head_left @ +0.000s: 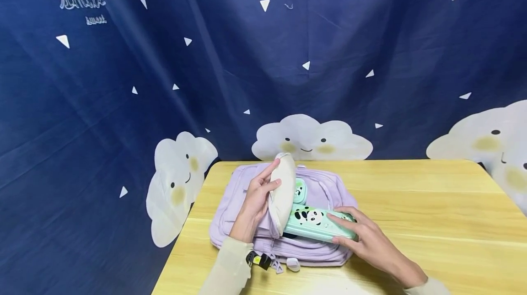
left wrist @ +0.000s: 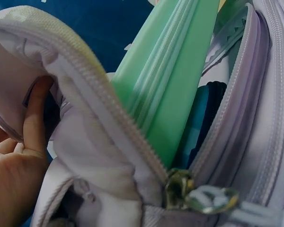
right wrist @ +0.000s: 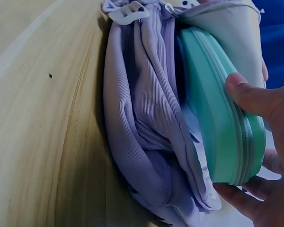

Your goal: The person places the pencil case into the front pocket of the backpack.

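A lavender backpack (head_left: 230, 212) lies on the table with its front pocket unzipped. My left hand (head_left: 256, 196) grips the pocket's pale flap (head_left: 283, 192) and holds it raised, its fingers and thumb on either side of the cloth. My right hand (head_left: 366, 235) holds the outer end of a mint-green pencil case (right wrist: 217, 109) with panda pictures, thumb on the near side and fingers around the far end. The case's other end sits inside the pocket opening, partly hidden by the flap. Behind it, a smaller mint panda case (head_left: 300, 191) shows in the pocket.
The backpack rests on a wooden table (head_left: 432, 203), which extends to the right. Zipper pulls and a black-and-yellow tag (head_left: 260, 260) hang at the bag's near edge. A dark blue item (left wrist: 203, 123) shows inside the pocket. A blue curtain (head_left: 230, 57) with clouds hangs behind.
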`<state>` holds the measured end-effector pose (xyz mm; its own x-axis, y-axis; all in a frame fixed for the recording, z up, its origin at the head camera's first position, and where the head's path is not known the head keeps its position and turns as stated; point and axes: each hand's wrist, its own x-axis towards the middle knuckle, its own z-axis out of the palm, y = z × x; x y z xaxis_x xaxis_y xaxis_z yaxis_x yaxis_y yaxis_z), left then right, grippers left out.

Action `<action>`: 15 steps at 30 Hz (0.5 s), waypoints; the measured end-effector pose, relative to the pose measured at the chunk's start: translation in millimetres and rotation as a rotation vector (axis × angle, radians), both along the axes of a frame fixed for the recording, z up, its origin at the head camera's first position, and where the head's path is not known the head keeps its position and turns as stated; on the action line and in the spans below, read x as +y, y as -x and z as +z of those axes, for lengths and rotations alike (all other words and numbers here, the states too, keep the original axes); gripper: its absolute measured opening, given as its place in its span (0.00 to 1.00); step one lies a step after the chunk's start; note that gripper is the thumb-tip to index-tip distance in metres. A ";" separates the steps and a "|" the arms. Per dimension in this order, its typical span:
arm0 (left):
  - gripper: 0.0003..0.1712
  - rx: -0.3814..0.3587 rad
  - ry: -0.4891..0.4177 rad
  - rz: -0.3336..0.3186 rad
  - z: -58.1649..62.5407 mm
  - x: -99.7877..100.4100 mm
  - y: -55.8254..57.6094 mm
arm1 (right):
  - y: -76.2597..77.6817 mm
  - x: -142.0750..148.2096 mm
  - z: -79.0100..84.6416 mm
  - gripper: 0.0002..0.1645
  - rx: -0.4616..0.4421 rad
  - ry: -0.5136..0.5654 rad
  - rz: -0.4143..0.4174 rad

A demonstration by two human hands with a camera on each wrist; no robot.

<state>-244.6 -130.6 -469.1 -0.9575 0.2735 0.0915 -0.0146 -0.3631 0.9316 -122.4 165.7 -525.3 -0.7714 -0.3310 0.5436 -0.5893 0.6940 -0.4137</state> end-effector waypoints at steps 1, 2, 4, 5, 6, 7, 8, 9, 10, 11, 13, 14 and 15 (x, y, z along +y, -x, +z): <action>0.38 -0.004 -0.004 -0.002 0.2 0.1 -0.5 | 0.7 -0.9 -0.6 0.38 0.001 -0.003 0.007; 0.38 -0.009 -0.008 -0.008 0.4 0.3 -1.1 | 1.4 -2.0 -1.2 0.38 0.002 -0.005 0.012; 0.39 -0.013 -0.014 -0.021 1.2 1.0 -2.7 | 2.7 -4.3 -2.7 0.38 0.004 0.000 0.024; 0.39 -0.013 -0.016 -0.028 1.7 1.4 -3.5 | 3.3 -5.6 -3.3 0.38 0.007 0.003 0.026; 0.39 -0.009 -0.014 -0.032 2.3 1.7 -4.2 | 4.0 -7.0 -3.7 0.38 0.013 0.003 0.027; 0.39 -0.007 -0.017 -0.035 2.8 2.1 -4.9 | 4.8 -8.3 -4.1 0.38 0.016 0.006 0.027; 0.39 -0.003 -0.017 -0.036 3.5 2.4 -5.5 | 5.3 -10.0 -4.5 0.38 0.012 0.007 0.024; 0.40 0.002 -0.016 -0.035 4.2 2.7 -6.1 | 6.1 -11.7 -4.7 0.38 0.013 0.011 0.024; 0.40 0.004 -0.016 -0.032 4.9 3.1 -6.7 | 6.8 -13.7 -4.8 0.38 0.011 0.013 0.021; 0.40 0.007 -0.016 -0.030 5.5 3.4 -7.1 | 7.4 -15.8 -4.8 0.38 0.011 0.014 0.021; 0.40 0.011 -0.014 -0.027 6.1 3.6 -7.7 | 9.3 -20.1 -6.6 0.38 -0.007 0.023 0.017; 0.40 0.012 -0.012 -0.027 6.5 3.8 -8.2 | 10.0 -22.4 -7.2 0.38 -0.013 0.030 0.016; 0.40 0.013 -0.011 -0.026 6.7 4.0 -8.5 | 10.8 -24.7 -7.5 0.38 -0.012 0.038 0.018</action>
